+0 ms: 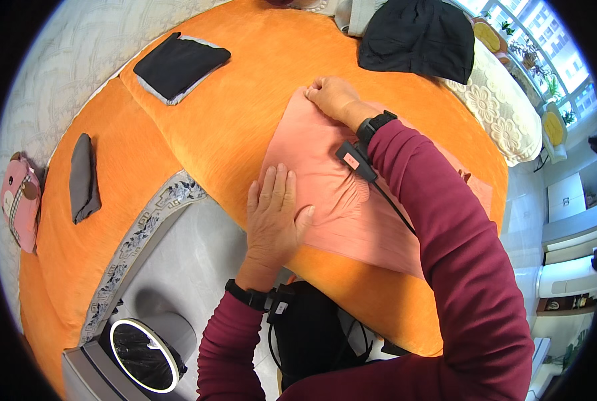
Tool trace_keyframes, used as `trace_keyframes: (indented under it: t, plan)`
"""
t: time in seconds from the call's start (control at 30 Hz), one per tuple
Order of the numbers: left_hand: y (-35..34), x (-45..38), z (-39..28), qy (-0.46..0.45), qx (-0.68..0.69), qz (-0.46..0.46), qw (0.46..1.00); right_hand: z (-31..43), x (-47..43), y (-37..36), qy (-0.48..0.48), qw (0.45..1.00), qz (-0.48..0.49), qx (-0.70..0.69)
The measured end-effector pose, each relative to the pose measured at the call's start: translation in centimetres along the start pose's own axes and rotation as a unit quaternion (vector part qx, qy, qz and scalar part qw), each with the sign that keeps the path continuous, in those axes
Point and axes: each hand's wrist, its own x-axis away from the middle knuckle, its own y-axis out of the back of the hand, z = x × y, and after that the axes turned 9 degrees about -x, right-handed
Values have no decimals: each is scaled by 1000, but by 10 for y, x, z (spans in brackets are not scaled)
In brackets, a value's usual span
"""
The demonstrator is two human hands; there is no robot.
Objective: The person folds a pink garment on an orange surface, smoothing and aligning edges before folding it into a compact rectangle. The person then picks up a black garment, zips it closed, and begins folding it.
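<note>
A salmon-pink garment (pixel 323 185) lies spread on the orange sofa cover (pixel 218 115), gathered and wrinkled near its middle. My left hand (pixel 273 215) rests flat on its near left edge, fingers apart, holding nothing. At the garment's far corner, my right hand (pixel 331 97) pinches the edge between thumb and fingers. Both wrists wear black straps with small cabled devices. The garment's right part is partly hidden by my right sleeve.
Folded black and grey clothing (pixel 181 67) lies at the upper left, a folded grey garment (pixel 84 180) at the left. A black garment (pixel 418 40) lies at the top right beside a cream cushion (pixel 504 110). A lined waste bin (pixel 145 356) stands on the floor.
</note>
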Motion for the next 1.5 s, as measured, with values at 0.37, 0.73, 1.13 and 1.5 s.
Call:
trace_keyframes:
  t: [0.37,0.73,1.13,1.5]
  plan:
    - [11,11,3,-17,46,12,999,-10,-26,-16,5,998,-30,48]
    - [22,35,47,326,395,-95,854,-28,-41,-16,1,996,20,-81]
    - [31,27,41,387,510,55,766,-10,-46,-24,-38,996,18,-76]
    - [25,45,48,389,550,44,738,-14,-57,-27,-8,998,16,-57]
